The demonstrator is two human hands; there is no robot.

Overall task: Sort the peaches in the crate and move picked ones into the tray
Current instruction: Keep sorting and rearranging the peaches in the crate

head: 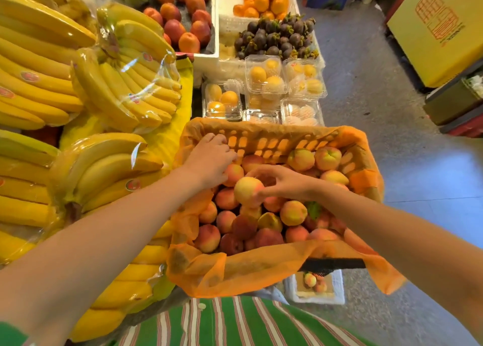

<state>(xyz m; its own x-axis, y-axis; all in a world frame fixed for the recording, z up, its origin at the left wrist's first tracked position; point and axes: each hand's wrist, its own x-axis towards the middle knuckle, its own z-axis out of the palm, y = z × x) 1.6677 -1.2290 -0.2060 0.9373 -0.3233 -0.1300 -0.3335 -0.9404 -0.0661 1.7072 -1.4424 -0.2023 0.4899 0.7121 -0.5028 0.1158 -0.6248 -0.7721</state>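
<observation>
An orange-lined crate (264, 142) full of red-yellow peaches stands in front of me. My right hand (285, 181) holds a pale yellow-pink peach (247, 190) just above the pile, fingers curled around it. My left hand (209, 160) reaches into the crate's far left corner, its fingers curled over another peach (234, 174) lying there. A white tray (337, 290) with a few peaches (313, 281) sits low on the floor, under the crate's near right corner and partly hidden by the liner.
Wrapped banana bunches (78, 97) fill the stand at left. Behind the crate are clear boxes of yellow fruit (264, 79), mangosteens (277, 37), oranges (264, 0) and a white box of nectarines (183, 16). Grey floor lies to the right, with a yellow carton (439, 29).
</observation>
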